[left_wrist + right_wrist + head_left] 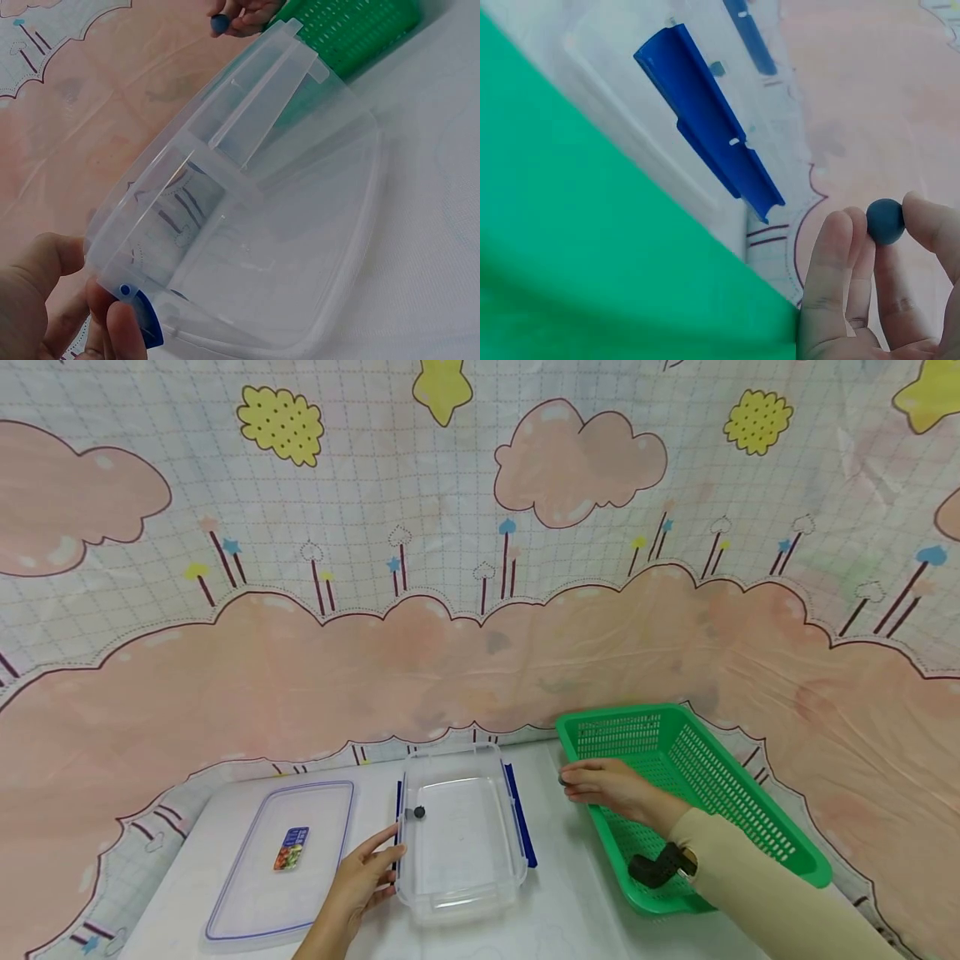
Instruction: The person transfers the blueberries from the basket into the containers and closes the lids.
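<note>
"Where's the ball (885, 222)?"

"Pinched between thumb and fingertips of the right hand (611, 789), beside the left rim of the basket (750, 814)."

"And the left hand (354, 885)?"

"Gripping the left side of the box (459, 902)."

"Anything between ball and box?"

"The box's right blue flap (522, 817), sticking out. The lid (243, 897) lies left."

cartoon cloud backdrop (360, 685), yellow stars (442, 389), white tabletop (570, 872)
</note>
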A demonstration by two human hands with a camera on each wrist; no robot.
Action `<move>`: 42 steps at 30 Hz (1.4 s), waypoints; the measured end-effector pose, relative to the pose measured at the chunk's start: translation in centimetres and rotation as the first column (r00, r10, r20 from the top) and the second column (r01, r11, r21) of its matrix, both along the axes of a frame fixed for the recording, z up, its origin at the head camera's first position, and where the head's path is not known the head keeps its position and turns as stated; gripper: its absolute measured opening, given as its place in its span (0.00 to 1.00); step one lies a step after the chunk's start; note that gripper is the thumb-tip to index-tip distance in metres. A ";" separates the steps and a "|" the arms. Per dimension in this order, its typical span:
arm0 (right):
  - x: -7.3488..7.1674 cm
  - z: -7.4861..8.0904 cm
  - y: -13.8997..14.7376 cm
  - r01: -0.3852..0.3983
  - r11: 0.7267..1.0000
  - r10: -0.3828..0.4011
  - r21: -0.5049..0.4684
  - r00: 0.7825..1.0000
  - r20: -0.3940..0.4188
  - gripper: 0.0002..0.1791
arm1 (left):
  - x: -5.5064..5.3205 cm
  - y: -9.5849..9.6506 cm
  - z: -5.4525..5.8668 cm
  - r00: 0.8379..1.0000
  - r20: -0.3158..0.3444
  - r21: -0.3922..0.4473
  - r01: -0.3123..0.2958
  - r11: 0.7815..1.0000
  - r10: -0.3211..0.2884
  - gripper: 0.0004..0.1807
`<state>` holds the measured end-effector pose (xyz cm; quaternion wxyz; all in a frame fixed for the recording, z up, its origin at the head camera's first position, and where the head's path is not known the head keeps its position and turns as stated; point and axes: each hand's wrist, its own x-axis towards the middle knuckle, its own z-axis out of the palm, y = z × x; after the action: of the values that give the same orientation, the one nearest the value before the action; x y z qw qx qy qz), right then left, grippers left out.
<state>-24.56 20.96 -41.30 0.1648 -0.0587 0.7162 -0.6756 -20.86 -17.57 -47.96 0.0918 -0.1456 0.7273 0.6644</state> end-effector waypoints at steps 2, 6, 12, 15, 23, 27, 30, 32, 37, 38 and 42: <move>-0.1 0.0 -0.4 -0.002 1.000 0.002 0.007 1.000 -0.007 0.27 | 0.0 0.0 0.0 1.000 0.001 0.003 -0.002 1.000 0.002 0.32; -0.3 -0.2 -1.3 0.011 1.000 -0.011 0.007 1.000 -0.003 0.26 | 0.2 0.0 0.1 1.000 -0.003 0.006 -0.002 1.000 0.002 0.31; -0.9 -0.5 -2.4 0.032 0.999 -0.032 -0.010 0.999 0.008 0.26 | 0.4 0.1 0.3 1.000 -0.008 -0.002 -0.001 1.000 0.001 0.30; -1.2 -0.6 -2.8 0.036 0.999 -0.036 -0.020 0.999 0.013 0.26 | 0.4 0.1 0.4 1.000 -0.006 -0.007 -0.003 1.000 0.003 0.30; -1.7 -1.0 -4.2 0.020 0.999 -0.020 -0.031 1.000 0.003 0.23 | 0.2 0.0 0.0 1.000 -0.018 -0.002 -0.002 1.000 0.002 0.31; -1.8 -1.2 -4.8 0.003 0.999 -0.003 -0.039 1.000 0.005 0.22 | 0.1 -0.1 -0.1 1.000 -0.013 -0.005 -0.001 1.000 0.001 0.31; -1.8 -1.3 -5.2 -0.003 0.999 0.004 -0.043 1.000 0.009 0.22 | 0.2 0.0 -0.1 1.000 -0.012 -0.006 -0.003 1.000 0.003 0.30; -1.8 -1.5 -5.6 -0.008 0.999 0.008 -0.042 1.000 0.010 0.22 | 0.2 0.0 0.0 1.000 -0.014 -0.005 -0.005 1.000 0.005 0.31; -1.8 -1.7 -6.3 -0.021 0.998 0.022 -0.051 1.000 0.016 0.21 | 0.4 0.1 0.3 1.000 -0.012 -0.001 -0.005 1.000 0.005 0.31; -1.8 -1.7 -6.4 -0.026 0.998 0.027 -0.053 1.000 0.015 0.20 | 0.4 0.1 0.3 1.000 -0.011 -0.001 -0.004 1.000 0.004 0.31; -1.8 -1.7 -7.0 -0.047 0.998 0.048 -0.051 0.999 0.005 0.21 | 0.4 0.1 0.3 1.000 -0.012 -0.002 -0.006 1.000 0.006 0.30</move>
<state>-26.31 13.98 -42.96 0.1815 -0.0777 0.6965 -0.6898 -20.45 -17.44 -47.64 0.0854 -0.1441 0.7279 0.6649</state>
